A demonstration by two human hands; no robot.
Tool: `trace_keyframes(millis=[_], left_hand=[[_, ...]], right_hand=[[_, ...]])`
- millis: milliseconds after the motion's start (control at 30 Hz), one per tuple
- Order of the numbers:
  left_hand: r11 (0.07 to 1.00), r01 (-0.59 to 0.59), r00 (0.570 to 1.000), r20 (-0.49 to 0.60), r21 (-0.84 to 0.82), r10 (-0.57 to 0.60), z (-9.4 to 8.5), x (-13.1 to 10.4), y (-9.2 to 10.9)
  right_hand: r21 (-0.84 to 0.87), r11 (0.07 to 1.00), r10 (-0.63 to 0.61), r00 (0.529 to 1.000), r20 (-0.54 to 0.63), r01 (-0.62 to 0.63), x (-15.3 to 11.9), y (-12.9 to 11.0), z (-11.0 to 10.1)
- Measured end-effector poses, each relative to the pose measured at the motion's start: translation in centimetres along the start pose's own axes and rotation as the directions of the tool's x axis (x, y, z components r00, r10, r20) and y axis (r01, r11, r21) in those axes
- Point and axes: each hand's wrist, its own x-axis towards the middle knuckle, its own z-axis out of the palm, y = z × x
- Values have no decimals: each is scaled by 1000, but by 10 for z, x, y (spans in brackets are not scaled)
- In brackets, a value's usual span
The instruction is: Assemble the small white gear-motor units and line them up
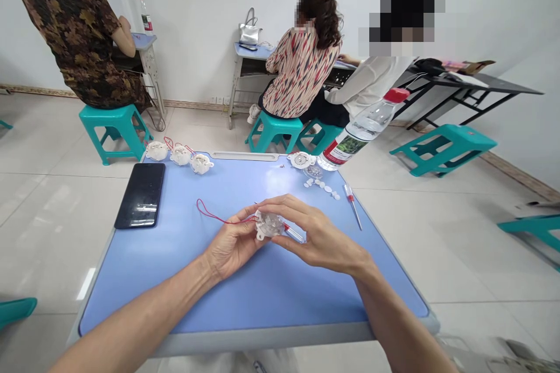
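My left hand (230, 247) and right hand (326, 239) both grip the white piece (270, 225) between them. Its red cord (213, 215) runs toward ten o'clock, a red-and-clear handle (296, 232) toward four.

Black phone (140, 195) lying along the left edge of the blue tabletop (184, 297), toward its far corner; water bottle (365, 128) with red cap at the far right corner. Beyond: person in a brown leaf-patterned top (79, 41), person in a patterned blouse (301, 70) and person in a white shirt (371, 84), seated on teal stools (107, 114) at desks (146, 42); silver handbag (249, 34) at one desk's left end; dark table (507, 85) at right.
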Motion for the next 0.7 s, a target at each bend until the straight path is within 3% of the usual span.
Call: trace_keyframes(millis=[700], left_hand=[[1000, 1, 1000, 29, -23, 0, -1, 0, -1]], right_hand=[[-109, 993, 42, 999, 29, -39, -3, 0, 1]])
